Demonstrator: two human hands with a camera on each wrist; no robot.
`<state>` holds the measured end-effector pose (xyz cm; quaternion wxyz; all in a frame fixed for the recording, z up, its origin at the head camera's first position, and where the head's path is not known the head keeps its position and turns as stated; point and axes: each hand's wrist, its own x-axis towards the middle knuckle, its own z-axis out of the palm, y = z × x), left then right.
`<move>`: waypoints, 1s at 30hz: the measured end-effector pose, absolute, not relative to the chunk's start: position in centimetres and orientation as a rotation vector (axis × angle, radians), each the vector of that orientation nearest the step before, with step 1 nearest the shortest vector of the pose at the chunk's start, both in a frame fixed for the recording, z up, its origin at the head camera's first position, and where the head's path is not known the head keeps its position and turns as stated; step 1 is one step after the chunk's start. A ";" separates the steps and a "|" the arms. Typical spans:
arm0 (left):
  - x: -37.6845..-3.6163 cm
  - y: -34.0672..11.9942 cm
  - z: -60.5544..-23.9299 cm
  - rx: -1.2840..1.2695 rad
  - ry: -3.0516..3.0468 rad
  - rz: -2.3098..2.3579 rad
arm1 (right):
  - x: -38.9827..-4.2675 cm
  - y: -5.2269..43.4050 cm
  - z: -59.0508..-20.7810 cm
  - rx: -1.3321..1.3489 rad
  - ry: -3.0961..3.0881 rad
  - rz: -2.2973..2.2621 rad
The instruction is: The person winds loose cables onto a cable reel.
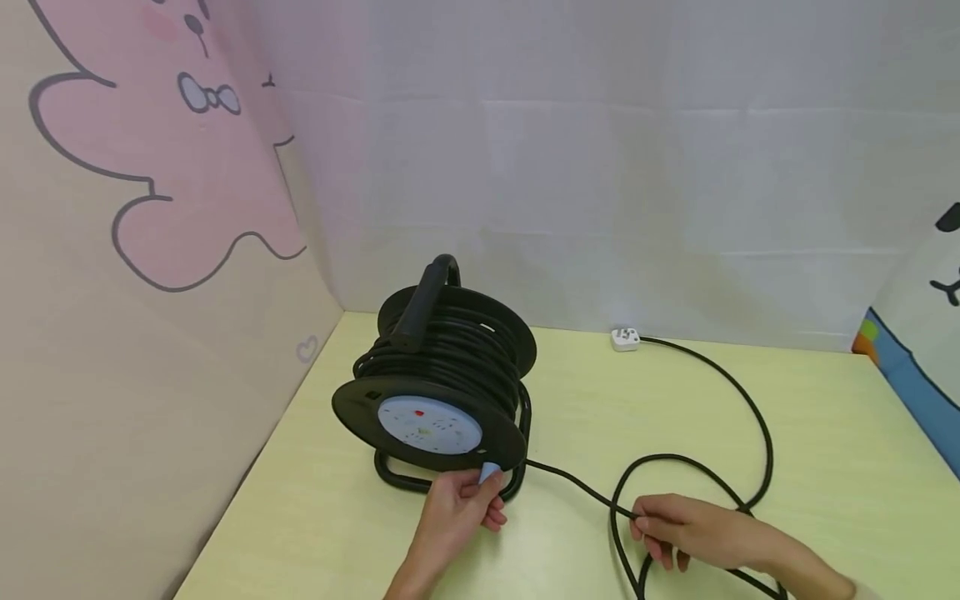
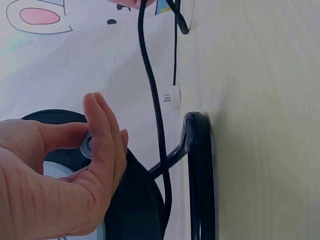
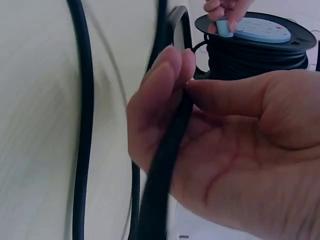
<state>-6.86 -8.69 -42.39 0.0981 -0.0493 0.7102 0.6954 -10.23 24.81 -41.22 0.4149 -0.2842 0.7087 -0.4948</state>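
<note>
A black cable reel point(image 1: 442, 367) stands on its tubular frame on the table, wound with black cable, a pale socket panel point(image 1: 429, 425) on its front disc. My left hand point(image 1: 459, 508) pinches a light-blue crank knob point(image 1: 489, 472) at the disc's lower right edge, between thumb and fingers. Off to the right, my right hand point(image 1: 693, 529) holds the loose black cable point(image 1: 570, 478), which leads from the reel's lower right side. In the right wrist view the cable point(image 3: 167, 160) runs across the palm, pinched under the thumb and fingertips.
A white plug point(image 1: 625, 338) lies near the back of the table, its cable point(image 1: 759, 417) curving forward into loose loops around the right hand. The reel's carrying handle point(image 1: 423, 304) rises on top. A white curtain point(image 1: 600, 183) closes the back, a printed one point(image 1: 187, 208) the left.
</note>
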 end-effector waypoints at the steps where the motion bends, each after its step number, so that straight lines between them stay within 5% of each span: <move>1: -6.9 -8.7 -42.4 -0.146 2.101 2.057 | -10.3 24.8 -41.2 -0.736 1.781 -1.221; 10: -7.0 -8.8 -42.3 -0.163 2.103 2.054 | -10.1 25.3 -40.9 -0.924 1.781 -1.114; 21: -6.9 -9.5 -42.6 -0.178 2.140 2.009 | -8.1 29.7 -39.2 -0.363 2.062 -1.045; 30: -7.2 -11.1 -43.7 -0.199 2.179 1.963 | -8.0 34.4 -38.2 -0.277 2.232 -1.060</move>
